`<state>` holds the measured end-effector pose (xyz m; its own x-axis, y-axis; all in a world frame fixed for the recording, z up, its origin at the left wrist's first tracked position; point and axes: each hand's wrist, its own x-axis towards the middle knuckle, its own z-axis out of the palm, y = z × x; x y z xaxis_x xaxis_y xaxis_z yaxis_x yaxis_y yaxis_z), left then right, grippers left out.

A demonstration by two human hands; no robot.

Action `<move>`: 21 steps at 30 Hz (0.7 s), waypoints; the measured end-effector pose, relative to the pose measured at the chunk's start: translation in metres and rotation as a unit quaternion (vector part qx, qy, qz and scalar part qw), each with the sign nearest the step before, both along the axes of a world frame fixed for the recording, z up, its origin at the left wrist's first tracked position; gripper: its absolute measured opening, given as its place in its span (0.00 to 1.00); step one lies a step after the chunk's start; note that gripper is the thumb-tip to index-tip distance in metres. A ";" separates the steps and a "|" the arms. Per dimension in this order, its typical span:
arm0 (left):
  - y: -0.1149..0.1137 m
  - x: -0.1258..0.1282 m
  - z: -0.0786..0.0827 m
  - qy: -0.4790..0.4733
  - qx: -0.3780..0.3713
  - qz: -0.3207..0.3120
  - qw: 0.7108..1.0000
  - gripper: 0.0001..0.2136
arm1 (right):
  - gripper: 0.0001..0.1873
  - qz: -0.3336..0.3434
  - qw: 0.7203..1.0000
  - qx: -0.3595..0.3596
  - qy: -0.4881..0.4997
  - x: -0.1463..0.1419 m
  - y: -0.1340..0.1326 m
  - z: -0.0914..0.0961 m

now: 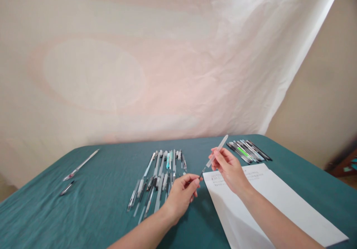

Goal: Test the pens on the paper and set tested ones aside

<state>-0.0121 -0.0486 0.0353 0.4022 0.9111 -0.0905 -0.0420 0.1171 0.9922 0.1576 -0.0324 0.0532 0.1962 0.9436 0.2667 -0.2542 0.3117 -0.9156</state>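
My right hand (225,165) is closed around a frosted, see-through pen barrel (223,141), tilted with its upper end pointing up and away to the right. Between the fingertips of my left hand (182,193) is a thin dark pen piece (202,171), which may be a refill or a tip. It points up toward the lower end of the barrel; whether the two touch, I cannot tell. Left of my left hand, several pens (158,178) lie in two rough rows. Under my right hand is a white paper sheet (267,204) with several handwritten lines near its top.
A row of mostly dark pens, one with a green part (244,152), lies at the back right. Off to the left are a long clear pen (82,164) and a short dark piece (67,188). A green cloth (108,204) covers the table; a pale curtain (167,74) hangs behind.
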 end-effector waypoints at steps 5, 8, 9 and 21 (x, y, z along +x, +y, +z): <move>0.001 -0.001 -0.004 0.007 0.012 -0.005 1.000 0.13 | 0.16 0.016 0.998 -0.005 -0.063 -0.005 -0.003 -0.002; 0.002 -0.002 -0.005 0.005 0.024 0.001 1.000 0.13 | 0.17 0.028 0.995 -0.013 -0.090 -0.007 -0.005 -0.002; 0.002 -0.002 -0.004 0.005 0.026 0.001 1.000 0.14 | 0.17 0.034 0.995 -0.016 -0.097 -0.008 -0.005 -0.002; 0.000 -0.003 -0.001 -0.054 -0.072 -0.034 0.995 0.17 | 0.16 0.109 0.976 -0.061 -0.178 -0.027 -0.014 -0.020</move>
